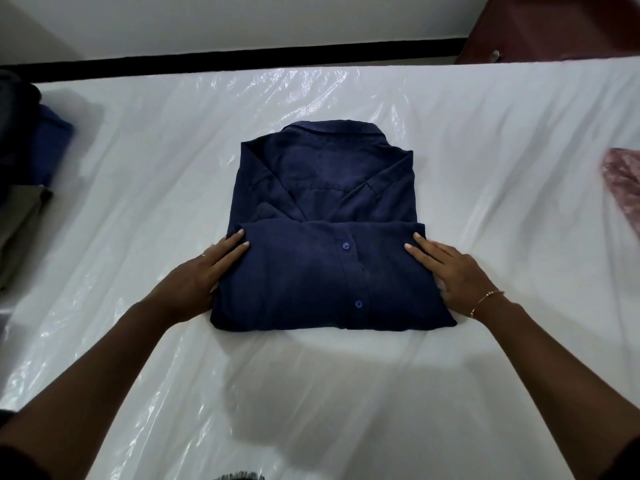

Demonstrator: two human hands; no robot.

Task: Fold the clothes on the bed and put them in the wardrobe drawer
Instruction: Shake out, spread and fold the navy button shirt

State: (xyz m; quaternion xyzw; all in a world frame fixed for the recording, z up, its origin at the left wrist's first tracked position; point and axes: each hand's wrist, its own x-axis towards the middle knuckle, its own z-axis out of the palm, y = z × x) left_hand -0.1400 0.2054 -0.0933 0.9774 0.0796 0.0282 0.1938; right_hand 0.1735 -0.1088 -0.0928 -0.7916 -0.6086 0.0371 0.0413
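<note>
Item: navy button shirt point(325, 230), lying in the middle of the bed point(485, 150), collar at the far end, sleeves tucked in across the back. The lower part is folded up toward the collar, so the button placket with two blue buttons point(346, 245) faces up on the near half.

My left hand point(204, 271): flat, fingers stretched and close together, pressed against the left edge of the folded part, fingertips on the cloth. It grips nothing. A thin ring shows on one finger.

My right hand point(457, 275): likewise flat and extended, laid along the right edge of the fold, fingertips touching the cloth, nothing clasped. A thin gold bracelet point(486, 301) sits on that wrist.

Bed covering: clear plastic sheet point(277, 98), wrinkled and shiny, over a white mattress.

Left edge of the bed: a stack of clothes point(31, 147), a blue piece on top of a pale greyish one, well apart from the shirt.

Right edge: a reddish-pink garment point(623, 188), only partly in view, blurred.

Beyond the bed: white wall with a dark strip point(242, 58) along its base; a dark red wooden cabinet point(554, 26) at the far right corner.
</note>
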